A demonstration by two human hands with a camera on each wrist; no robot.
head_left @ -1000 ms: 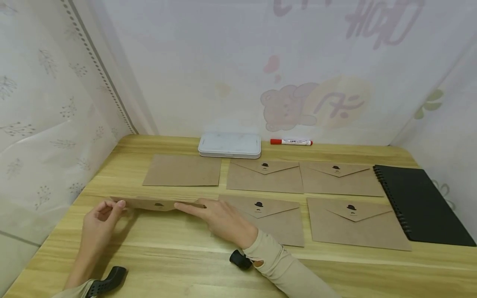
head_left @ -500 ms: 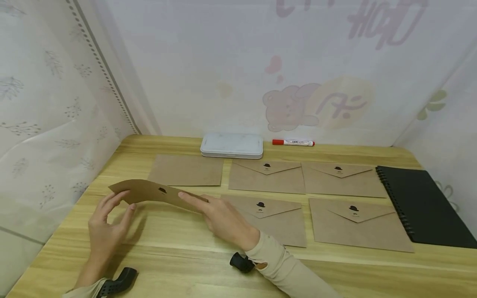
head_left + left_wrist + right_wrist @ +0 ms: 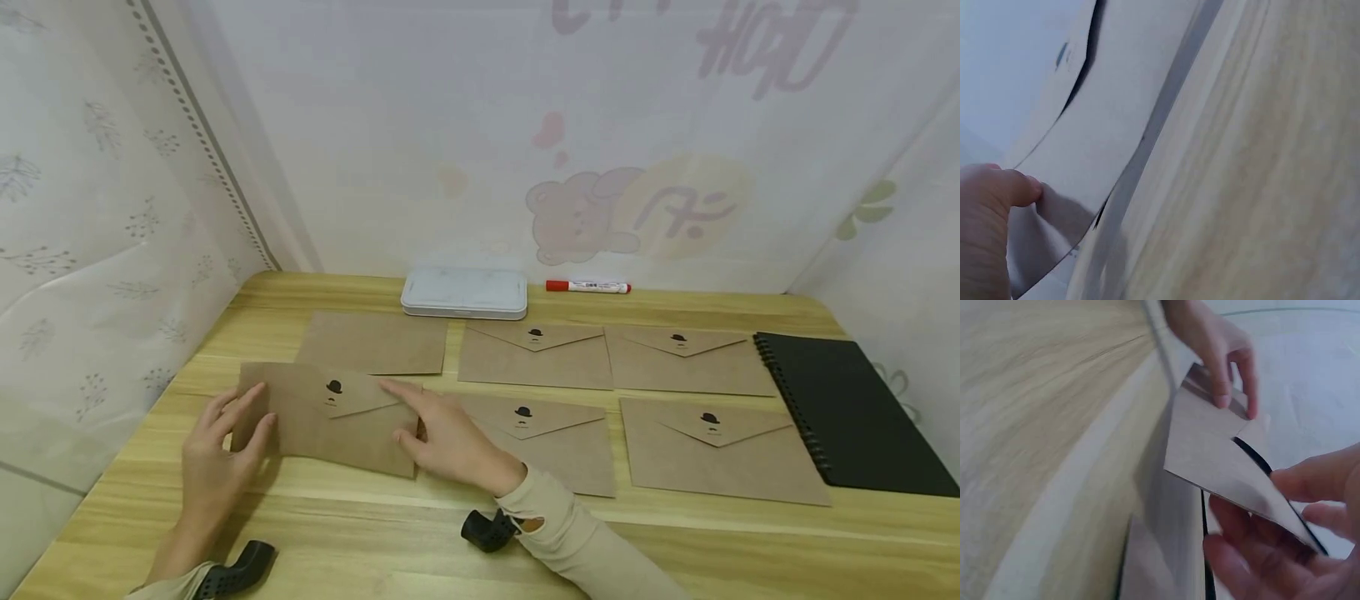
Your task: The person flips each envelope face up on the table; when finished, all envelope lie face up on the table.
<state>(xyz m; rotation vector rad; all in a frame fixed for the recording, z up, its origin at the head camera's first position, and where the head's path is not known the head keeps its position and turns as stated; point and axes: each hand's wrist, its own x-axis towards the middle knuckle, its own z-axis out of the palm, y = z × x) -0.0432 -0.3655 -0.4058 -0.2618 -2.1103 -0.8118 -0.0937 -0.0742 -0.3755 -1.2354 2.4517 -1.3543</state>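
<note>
A brown kraft envelope (image 3: 348,433) with a black hat print on its flap is tilted up off the table, its front towards me and its left part bent. At its left end is my left hand (image 3: 219,454), with a finger and the thumb on the front; any fingers behind are hidden. My right hand (image 3: 457,437) grips the other end. In the right wrist view, some right-hand fingers (image 3: 1260,550) lie under the envelope (image 3: 1210,447) and others are at its flap side. The left thumb (image 3: 1019,187) presses the paper in the left wrist view.
Behind lies a plain-side-up envelope (image 3: 378,343). Several flap-side-up envelopes lie to the right, one (image 3: 551,458) partly beneath my right hand. A black spiral notebook (image 3: 862,408) is at far right. A pale case (image 3: 465,293) and a red-capped marker (image 3: 588,287) line the back edge.
The envelope was seen nearly edge-on, then bowed upward; now its hat-printed front faces me. My left hand has shifted slightly right, and my right thumb has come into view.
</note>
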